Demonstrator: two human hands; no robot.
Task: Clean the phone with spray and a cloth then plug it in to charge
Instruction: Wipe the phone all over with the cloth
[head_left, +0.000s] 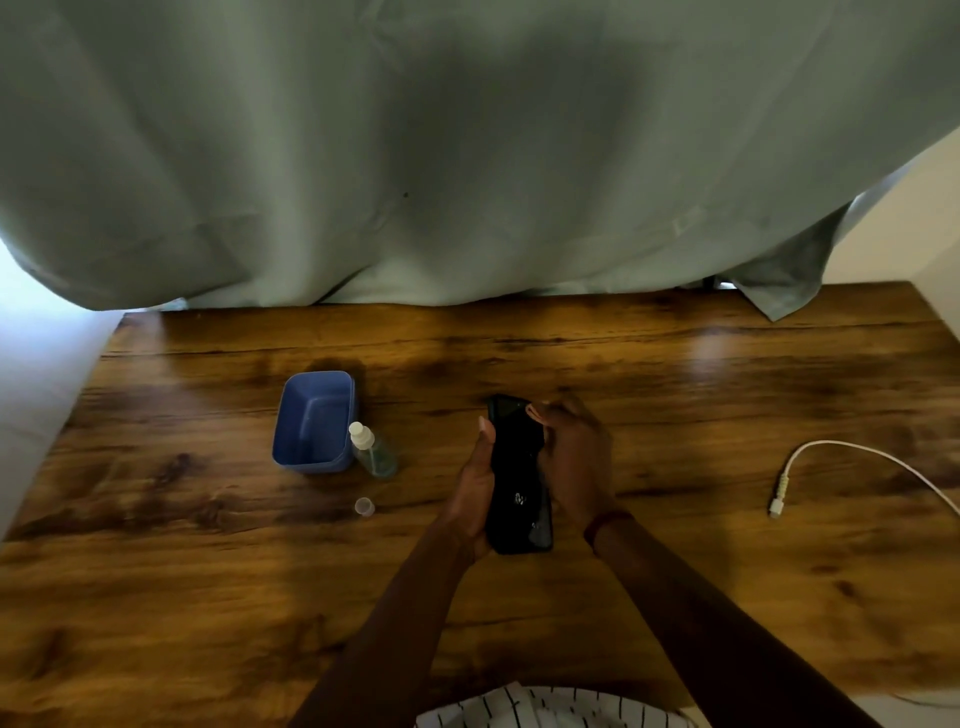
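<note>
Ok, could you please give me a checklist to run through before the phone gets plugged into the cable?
1. Secure hold on the phone: ok; the left hand grips its left edge and the right hand curls over its upper right edge.
2. A cloth in hand: cannot tell; nothing distinct from the dark phone shows.
3. Screen clean and dry: cannot tell; too dark.
4. Reach to the charging cable: ok; it lies on the table to the right, connector end free.
5. The spray bottle closed: not ok; it stands upright beside the blue container, its cap lying apart on the table.
</note>
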